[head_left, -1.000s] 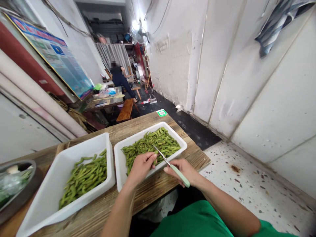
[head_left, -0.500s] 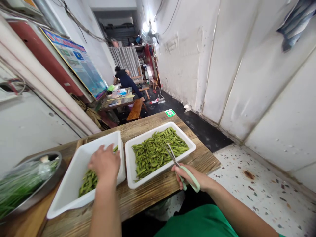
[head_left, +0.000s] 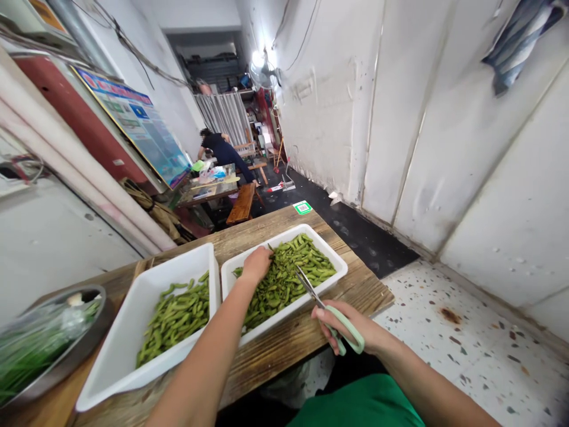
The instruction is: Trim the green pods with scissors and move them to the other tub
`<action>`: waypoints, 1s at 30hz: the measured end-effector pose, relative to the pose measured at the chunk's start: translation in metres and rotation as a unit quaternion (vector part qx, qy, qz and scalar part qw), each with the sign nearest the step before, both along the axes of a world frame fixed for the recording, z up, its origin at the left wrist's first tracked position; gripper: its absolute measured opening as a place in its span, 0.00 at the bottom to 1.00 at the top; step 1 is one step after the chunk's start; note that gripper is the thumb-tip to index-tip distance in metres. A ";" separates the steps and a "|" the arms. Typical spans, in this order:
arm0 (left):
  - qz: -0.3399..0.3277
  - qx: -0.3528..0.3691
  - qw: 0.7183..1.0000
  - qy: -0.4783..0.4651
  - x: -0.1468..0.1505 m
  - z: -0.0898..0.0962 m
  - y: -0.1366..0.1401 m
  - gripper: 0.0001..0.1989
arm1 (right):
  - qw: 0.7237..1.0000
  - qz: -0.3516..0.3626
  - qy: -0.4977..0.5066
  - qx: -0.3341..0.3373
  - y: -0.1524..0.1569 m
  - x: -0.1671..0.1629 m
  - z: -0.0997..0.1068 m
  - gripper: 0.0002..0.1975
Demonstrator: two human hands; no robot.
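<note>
"How far along?"

"Some done, more to go, likely — slender green pods (head_left: pixel 306 259) fill the right white plastic tray (head_left: pixel 341 270), fewer its left twin (head_left: pixel 104 356). Right hand (head_left: pixel 344 323) curls round mint-handled metal scissors (head_left: pixel 307 284); left hand's (head_left: pixel 258 264) grip — can't tell."

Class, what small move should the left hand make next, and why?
Probably lift a pod toward the scissors: the left hand reaches among the pods in the right-hand tray, while the right hand holds the scissors over that tray's near edge.
</note>
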State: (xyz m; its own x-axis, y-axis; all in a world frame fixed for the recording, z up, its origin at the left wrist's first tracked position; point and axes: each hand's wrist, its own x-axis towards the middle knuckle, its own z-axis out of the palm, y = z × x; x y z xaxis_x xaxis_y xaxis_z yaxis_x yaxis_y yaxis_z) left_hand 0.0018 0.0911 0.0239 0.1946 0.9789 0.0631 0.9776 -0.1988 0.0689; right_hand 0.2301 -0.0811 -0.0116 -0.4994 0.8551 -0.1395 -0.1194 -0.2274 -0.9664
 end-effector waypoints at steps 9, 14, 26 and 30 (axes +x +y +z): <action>0.022 0.002 0.982 -0.185 0.004 0.024 -0.052 0.12 | 1.000 -0.018 -0.015 -0.001 0.009 -0.006 0.002 0.24; 0.042 -0.114 0.866 -0.485 0.026 0.017 -0.098 0.20 | 0.999 -0.015 -0.037 -0.006 0.013 -0.008 0.006 0.25; 0.034 -0.165 0.809 -0.563 0.041 0.016 -0.116 0.16 | 0.998 -0.030 -0.051 -0.017 0.010 -0.014 0.017 0.23; 0.065 -0.191 0.760 -0.618 0.040 0.012 -0.113 0.16 | 0.997 -0.036 -0.057 -0.027 0.011 -0.015 0.013 0.24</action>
State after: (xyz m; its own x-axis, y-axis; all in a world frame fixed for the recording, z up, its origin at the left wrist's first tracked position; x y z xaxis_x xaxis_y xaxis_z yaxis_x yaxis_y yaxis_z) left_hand 0.0415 -0.0223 0.0355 0.1187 0.9774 -0.1750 0.1293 0.1596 0.9787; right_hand 0.2147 -0.0700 0.0010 -0.4155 0.8780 -0.2379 -0.0275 -0.2735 -0.9615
